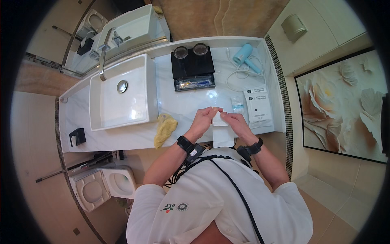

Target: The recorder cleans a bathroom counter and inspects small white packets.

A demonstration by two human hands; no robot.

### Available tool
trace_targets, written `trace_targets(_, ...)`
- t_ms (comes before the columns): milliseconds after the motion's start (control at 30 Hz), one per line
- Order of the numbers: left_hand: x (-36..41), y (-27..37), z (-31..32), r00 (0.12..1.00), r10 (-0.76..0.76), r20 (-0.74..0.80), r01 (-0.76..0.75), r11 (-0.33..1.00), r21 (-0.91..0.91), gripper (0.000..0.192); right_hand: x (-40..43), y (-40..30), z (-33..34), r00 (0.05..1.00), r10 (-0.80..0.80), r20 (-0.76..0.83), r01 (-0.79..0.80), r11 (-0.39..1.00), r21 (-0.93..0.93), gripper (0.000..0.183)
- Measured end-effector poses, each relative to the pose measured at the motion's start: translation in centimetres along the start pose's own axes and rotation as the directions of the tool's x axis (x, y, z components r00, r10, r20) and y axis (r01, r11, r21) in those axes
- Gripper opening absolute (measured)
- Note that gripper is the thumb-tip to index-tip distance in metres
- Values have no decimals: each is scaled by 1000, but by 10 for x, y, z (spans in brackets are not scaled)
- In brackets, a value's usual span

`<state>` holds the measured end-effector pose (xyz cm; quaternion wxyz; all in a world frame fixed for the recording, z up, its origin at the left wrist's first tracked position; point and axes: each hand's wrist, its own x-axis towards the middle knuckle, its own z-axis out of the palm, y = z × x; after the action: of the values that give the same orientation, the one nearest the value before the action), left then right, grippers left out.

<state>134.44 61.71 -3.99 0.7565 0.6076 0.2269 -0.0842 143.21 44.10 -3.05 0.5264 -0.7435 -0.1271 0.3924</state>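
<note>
My left hand and my right hand meet over the front of the marble counter. Between their fingertips they pinch the upper edge of a sheet of white paper, which looks like tissue. A lower length of it hangs down toward my waist, and my fingers hide part of its top edge. Just beyond my right hand lie a small clear packet with a blue band and some flat white printed packets. A crumpled yellow cloth rests at the counter edge, left of my left hand.
Left stands a white vessel sink with a tall faucet. A black box has two glasses on top and its drawer out, holding wrapped items. A blue hair dryer, a black tissue box and a toilet are also around.
</note>
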Motion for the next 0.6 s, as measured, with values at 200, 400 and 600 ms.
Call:
trace_targets(200,-1,5,-6,994,-69,80,93,930,-357,40,-4,1,-1,999,30,37,-31,998,48,38)
trace_targets(400,5,4,-18,992,-73,105,114,877,-467,40,-14,1,-8,994,67,83,-65,997,-29,32)
trace_targets(600,2,8,-16,990,-85,111,127,882,-455,41,-22,-1,-7,995,6,102,-10,999,44,32)
